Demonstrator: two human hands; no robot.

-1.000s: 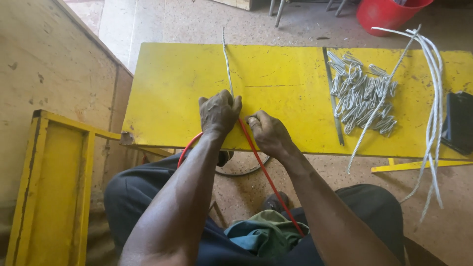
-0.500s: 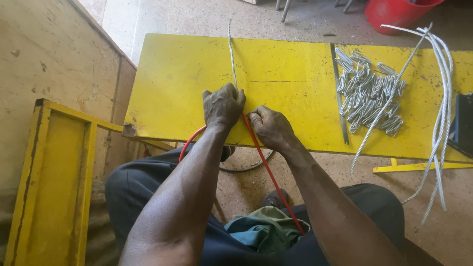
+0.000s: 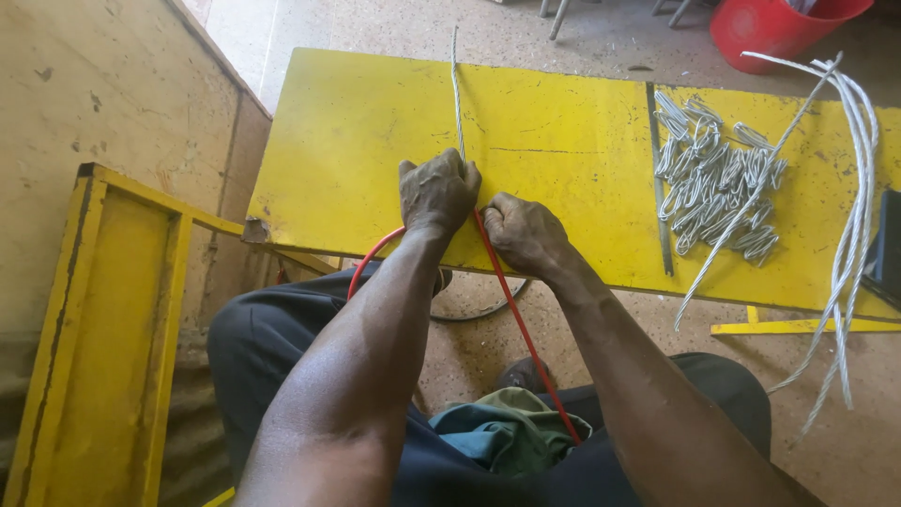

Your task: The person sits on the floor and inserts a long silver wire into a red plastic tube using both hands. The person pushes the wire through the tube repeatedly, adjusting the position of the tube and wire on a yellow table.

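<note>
My left hand is closed around a thin grey wire rope that runs straight away from me across the yellow table. My right hand sits just beside it, fist closed on a red-sheathed cable. That cable slants down from between the hands toward my lap, and a red loop curves out below the left wrist. Both hands rest on the table's near edge, touching each other. Where the wire meets the red cable is hidden under my fingers.
A heap of bent grey wire pieces lies on the table's right part, beside a dark metal strip. Long white cables hang over the right end. A yellow metal frame stands at my left, a red bucket far right.
Both hands keep their grip at the table edge. The view has shifted slightly, so hands and table sit a little higher and to the right.
</note>
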